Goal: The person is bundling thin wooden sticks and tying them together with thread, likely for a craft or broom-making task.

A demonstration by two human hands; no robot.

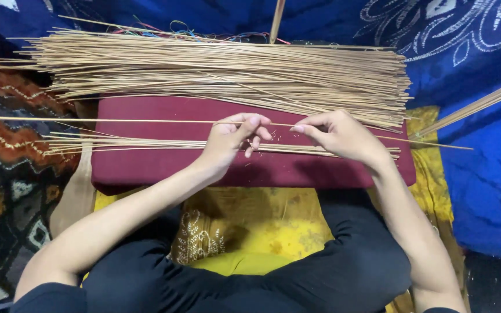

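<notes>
A single thin stick [117, 120] is pinched between the thumb and fingertips of the left hand [230, 139] and of the right hand [337, 134], both closed lightly on it just apart from each other. The stick is held level above a maroon cushion [163, 165], which is set across the lap of a person seated cross-legged in dark trousers. A small bundle of sticks [134, 144] lies along the cushion beneath the hands, and a large pile of sticks [221, 72] is spread over its far edge. Yellow embroidered cloth [250, 226] is seen under the cushion, blue patterned fabric [471, 52] behind and to the right, and a dark patterned rug [7, 174] to the left.
</notes>
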